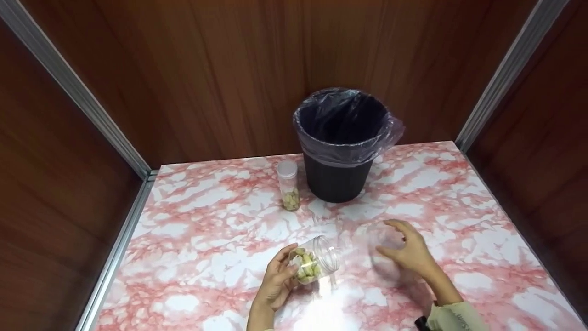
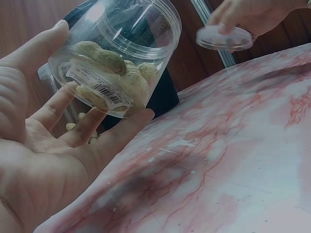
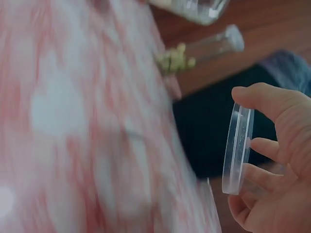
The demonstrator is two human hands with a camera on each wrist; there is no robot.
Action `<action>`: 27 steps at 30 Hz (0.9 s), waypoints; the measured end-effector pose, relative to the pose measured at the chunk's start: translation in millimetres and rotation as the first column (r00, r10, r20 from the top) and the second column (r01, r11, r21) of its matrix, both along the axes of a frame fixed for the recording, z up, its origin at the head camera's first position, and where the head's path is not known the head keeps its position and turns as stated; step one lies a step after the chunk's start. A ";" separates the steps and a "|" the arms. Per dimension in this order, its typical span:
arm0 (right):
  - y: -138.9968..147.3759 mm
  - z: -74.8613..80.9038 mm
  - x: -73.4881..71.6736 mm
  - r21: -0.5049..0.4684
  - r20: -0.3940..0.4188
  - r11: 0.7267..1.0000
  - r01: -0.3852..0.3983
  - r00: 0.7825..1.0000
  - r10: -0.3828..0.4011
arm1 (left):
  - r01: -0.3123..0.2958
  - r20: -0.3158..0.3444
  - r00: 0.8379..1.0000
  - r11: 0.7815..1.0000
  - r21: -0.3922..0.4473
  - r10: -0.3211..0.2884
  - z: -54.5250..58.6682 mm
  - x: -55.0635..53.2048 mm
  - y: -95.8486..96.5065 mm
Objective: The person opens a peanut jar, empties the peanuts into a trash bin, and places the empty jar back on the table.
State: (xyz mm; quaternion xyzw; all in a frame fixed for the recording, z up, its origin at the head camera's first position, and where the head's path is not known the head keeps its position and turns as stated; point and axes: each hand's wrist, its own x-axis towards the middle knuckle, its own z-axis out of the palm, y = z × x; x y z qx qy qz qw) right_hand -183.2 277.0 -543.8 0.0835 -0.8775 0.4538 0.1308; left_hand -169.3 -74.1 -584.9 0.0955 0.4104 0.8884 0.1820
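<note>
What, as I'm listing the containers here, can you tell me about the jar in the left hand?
The jar is clear and looks like plastic, with a wide round body, a ridged neck and a white barcode label near its base. Its mouth is uncovered. Several peanuts in their shells lie inside. It is tilted, its mouth turned toward the person's right, and the left hand grips it near the base, over the marbled table.

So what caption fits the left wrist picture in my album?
Left hand grips a tilted, open jar of peanuts; right hand holds a clear lid.
</note>
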 end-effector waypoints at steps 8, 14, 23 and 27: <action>42.4 -3.3 -12.5 0.110 0.011 0.992 0.064 0.998 -0.065 | 0.010 0.014 1.000 0.999 -0.033 -0.009 0.0 2.2 0.3; 56.5 -15.2 -19.2 0.157 0.049 0.985 0.067 0.996 -0.076 | 0.011 0.023 1.000 0.999 -0.040 -0.010 -0.8 3.5 -0.6; 58.7 -26.9 -22.6 0.230 0.078 0.968 0.104 0.989 -0.125 | 0.002 0.038 0.999 0.997 -0.072 0.000 -1.7 4.8 -0.9; 60.3 -31.8 -23.6 0.262 0.072 0.958 0.115 0.988 -0.139 | 0.009 0.031 0.999 0.998 -0.065 -0.007 -1.3 3.2 0.2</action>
